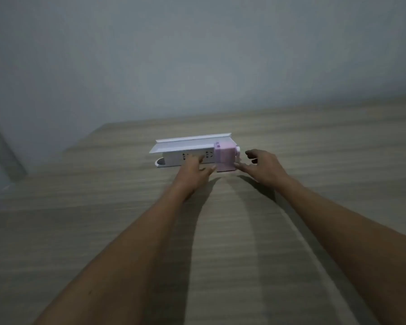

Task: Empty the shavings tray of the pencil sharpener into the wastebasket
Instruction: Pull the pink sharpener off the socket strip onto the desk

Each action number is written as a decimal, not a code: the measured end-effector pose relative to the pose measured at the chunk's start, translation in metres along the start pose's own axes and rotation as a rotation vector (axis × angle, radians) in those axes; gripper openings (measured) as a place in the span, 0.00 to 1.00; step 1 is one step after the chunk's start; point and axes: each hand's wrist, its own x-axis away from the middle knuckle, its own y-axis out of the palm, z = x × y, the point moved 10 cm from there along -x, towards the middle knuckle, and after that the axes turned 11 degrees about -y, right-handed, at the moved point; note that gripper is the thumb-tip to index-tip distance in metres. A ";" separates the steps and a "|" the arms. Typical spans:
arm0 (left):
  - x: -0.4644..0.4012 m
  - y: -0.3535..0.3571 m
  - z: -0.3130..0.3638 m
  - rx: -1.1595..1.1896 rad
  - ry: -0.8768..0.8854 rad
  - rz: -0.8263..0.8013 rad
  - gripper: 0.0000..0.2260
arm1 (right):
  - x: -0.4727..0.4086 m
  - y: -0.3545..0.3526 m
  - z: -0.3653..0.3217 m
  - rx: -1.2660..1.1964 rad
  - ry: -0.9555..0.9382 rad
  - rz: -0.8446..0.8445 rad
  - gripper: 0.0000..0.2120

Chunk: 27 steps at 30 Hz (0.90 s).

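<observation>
A small pink pencil sharpener [225, 156] stands upright on the wooden table [103, 231], a pale crank knob on its right side. My left hand [193, 171] is just left of it and in front, fingers spread, holding nothing. My right hand [263, 166] hovers at the sharpener's right side, fingers apart and curled, fingertips close to its lower right corner. I cannot tell whether they touch it. No wastebasket shows in the head view. The picture is dim and a little blurred.
A white power strip [185, 158] lies directly left of the sharpener, against a white ledge-like holder [190, 143] behind it. A grey wall [197, 55] rises beyond the table's far edge. The table's left edge runs diagonally at the left.
</observation>
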 end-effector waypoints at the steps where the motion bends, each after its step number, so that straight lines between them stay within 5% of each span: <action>1: -0.004 0.005 -0.001 0.036 -0.012 -0.033 0.28 | -0.005 0.005 0.008 -0.044 0.037 -0.020 0.35; 7: -0.036 0.024 -0.011 0.112 -0.009 -0.166 0.24 | -0.031 0.027 0.026 -0.330 0.042 -0.136 0.20; 14: -0.041 0.028 -0.010 0.198 0.009 -0.207 0.21 | -0.039 0.042 0.034 -0.463 0.067 -0.129 0.25; 27: 0.040 -0.021 0.012 0.246 0.023 -0.263 0.19 | 0.024 0.005 -0.051 -0.572 0.012 -0.137 0.14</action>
